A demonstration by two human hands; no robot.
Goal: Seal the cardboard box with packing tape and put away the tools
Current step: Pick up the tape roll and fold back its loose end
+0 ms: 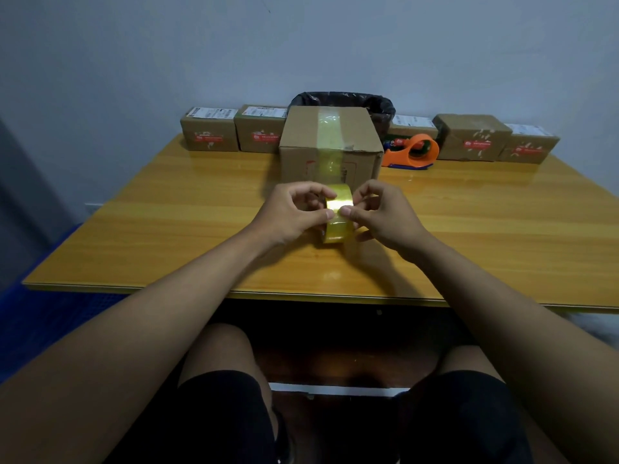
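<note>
Our left hand (291, 212) and right hand (385, 214) pinch the yellow tape roll (338, 217) upright on the near table (167, 229). Beyond stands the taped cardboard box (330, 145); its red print is unreadable. Right, an orange dispenser (413, 151).

Along the far edge of my wooden tabletop (167, 229) stands a row of small parcels, brown cardboard with red labels on their fronts and white shipping labels on top. Two stand at the left, one (209, 130) touching the next (259, 128). Three more sit at the right: a low one (413, 127), a larger tilted one (472, 137), and the last (529, 144) at the end. Behind the middle, against the grey wall (301, 45), a black bin bag (378, 105) lines a bin. Blue flooring (40, 316) shows at my left.
</note>
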